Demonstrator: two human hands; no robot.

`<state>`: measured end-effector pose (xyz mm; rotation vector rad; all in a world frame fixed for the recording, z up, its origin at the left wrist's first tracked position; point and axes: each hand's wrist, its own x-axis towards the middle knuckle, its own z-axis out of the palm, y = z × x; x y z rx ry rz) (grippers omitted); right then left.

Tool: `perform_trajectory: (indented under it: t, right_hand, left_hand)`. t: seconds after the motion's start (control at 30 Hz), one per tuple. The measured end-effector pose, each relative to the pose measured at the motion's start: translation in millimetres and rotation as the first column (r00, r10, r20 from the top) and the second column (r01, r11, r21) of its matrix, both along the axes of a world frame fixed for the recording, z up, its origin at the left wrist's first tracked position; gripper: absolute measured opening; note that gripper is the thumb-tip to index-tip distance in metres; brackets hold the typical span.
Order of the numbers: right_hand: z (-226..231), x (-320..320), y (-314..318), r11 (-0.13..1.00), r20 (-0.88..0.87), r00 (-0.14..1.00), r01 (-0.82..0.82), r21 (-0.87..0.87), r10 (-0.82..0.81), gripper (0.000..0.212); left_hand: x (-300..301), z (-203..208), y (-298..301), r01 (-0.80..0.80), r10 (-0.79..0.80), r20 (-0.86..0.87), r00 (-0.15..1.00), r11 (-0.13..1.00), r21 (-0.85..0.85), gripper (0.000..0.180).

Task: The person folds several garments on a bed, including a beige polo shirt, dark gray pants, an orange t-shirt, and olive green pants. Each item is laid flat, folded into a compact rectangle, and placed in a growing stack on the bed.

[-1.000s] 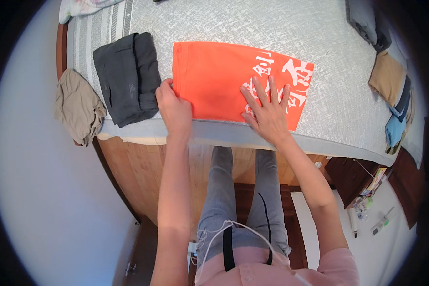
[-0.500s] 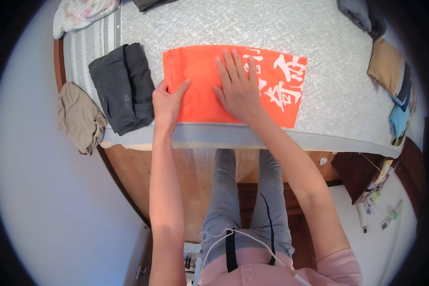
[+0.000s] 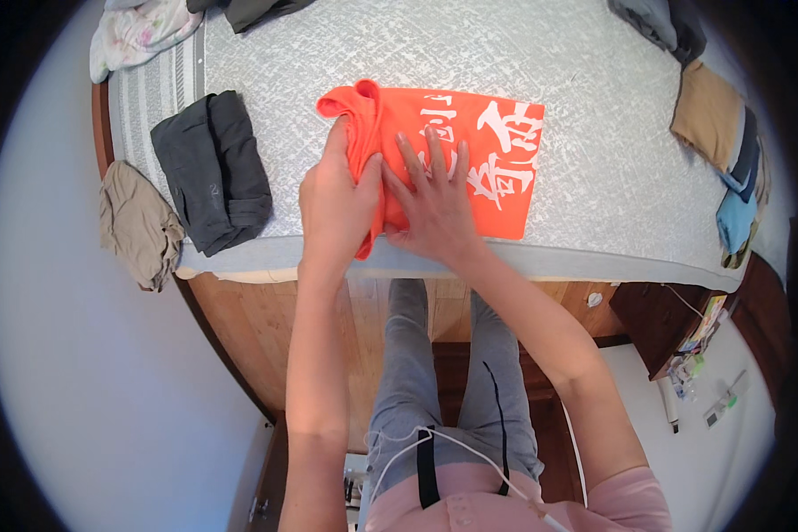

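Note:
A bright orange T-shirt (image 3: 505, 222) with white lettering lies folded near the front edge of the bed. Its left end is lifted and curls over in my left hand (image 3: 341, 204), whose thumb and fingers pinch the cloth. My right hand (image 3: 434, 199) rests flat on the shirt with its fingers spread, just right of the raised fold. The fabric under my right palm is hidden. To the left of the shirt sits a folded dark grey garment (image 3: 213, 173).
A crumpled beige cloth (image 3: 140, 226) hangs at the bed's left corner. Folded tan cloth (image 3: 709, 115) and blue cloth (image 3: 736, 217) line the right edge. A floral cloth (image 3: 146, 35) lies far left. The patterned bed cover (image 3: 612, 177) spreads around the shirt.
My left hand has lifted the shirt's left end and brought it to the right, so it stands up in a fold. My right hand stays spread on the shirt.

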<state>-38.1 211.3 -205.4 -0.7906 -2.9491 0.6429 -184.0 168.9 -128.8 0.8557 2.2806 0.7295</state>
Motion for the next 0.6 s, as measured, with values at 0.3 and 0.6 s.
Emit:
perform_trajectory:
  t: [0.3,0.6]
  right_hand:
    - [13,59,50,0.999,-0.01,0.999,-0.047,0.005,0.047,0.075]
    - [4,114,60,0.482,-0.024,0.653,0.533,-0.695,-0.757,0.065]
  left_hand:
    - [79,-33,36,0.133,-0.209,-0.328,0.921,0.962,-0.239,0.077]
    - [86,-13,46,0.13,-0.181,-0.133,0.974,0.936,-0.326,0.073]
